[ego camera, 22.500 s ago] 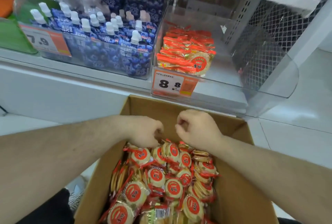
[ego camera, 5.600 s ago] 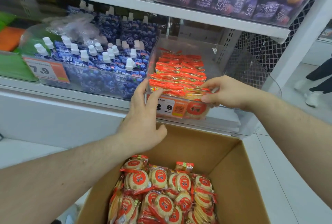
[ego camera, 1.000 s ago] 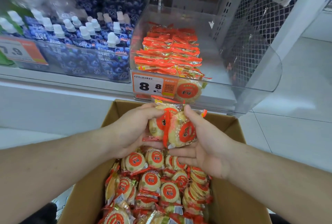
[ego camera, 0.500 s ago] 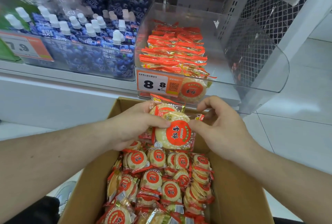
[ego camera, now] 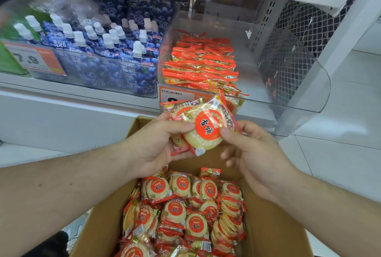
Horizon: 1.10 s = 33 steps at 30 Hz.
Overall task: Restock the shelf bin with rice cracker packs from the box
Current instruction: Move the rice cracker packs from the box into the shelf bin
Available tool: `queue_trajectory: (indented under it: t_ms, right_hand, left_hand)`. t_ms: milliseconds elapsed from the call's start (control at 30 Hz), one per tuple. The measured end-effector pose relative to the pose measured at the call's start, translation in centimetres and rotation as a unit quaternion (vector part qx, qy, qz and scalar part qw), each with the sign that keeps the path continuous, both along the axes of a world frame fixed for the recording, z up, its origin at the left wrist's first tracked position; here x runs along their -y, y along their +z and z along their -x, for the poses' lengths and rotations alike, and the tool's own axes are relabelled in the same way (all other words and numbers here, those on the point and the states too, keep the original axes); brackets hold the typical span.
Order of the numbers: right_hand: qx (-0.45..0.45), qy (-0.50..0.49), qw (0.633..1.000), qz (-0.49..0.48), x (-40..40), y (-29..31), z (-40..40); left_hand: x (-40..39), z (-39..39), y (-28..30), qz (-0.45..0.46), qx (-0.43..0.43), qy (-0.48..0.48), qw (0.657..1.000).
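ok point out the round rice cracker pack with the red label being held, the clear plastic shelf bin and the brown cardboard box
round rice cracker pack with red label (ego camera: 206, 127): head view, on its red label
clear plastic shelf bin (ego camera: 305, 83): head view, on its curved right wall
brown cardboard box (ego camera: 274, 230): head view, on its inner right wall

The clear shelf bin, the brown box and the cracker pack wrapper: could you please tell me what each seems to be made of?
Clear curved shelf bin: likely rigid acrylic, glossy; the mesh shows through it.
Brown open-topped box: matte corrugated cardboard, by its folded flaps.
Crinkly clear-and-red wrapper on the round rice cracker pack: thin plastic film, shiny, held by both hands.
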State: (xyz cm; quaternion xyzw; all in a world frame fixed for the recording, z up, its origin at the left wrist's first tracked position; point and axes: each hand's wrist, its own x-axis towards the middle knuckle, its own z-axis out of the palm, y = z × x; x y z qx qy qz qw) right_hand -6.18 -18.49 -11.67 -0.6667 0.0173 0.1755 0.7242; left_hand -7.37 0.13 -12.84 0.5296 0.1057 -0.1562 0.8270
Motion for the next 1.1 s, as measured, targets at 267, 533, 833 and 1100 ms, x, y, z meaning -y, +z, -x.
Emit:
queue_trajectory:
  t_ms: [267, 533, 833, 1100]
  right_hand:
    - [0.169, 0.096, 0.978, 0.076, 0.9, 1.0, -1.6]
    - [0.209, 0.039, 0.968, 0.134, 0.1, -0.7, -1.3]
    - [0.123, 0.184, 0.965, 0.141, 0.7, 0.2, -0.9]
    - [0.074, 0.17, 0.978, 0.093, 1.6, 4.0, -1.6]
  left_hand:
    - [0.1, 0.5, 0.4, -0.071, 0.017, -0.12, 0.99]
    - [0.8, 0.6, 0.0, -0.11, 0.031, -0.1, 0.988]
    - [0.5, 0.6, 1.5, -0.148, 0.072, -0.097, 0.982]
    - [0.8, 0.0, 5.6, -0.158, 0.146, -0.158, 0.964]
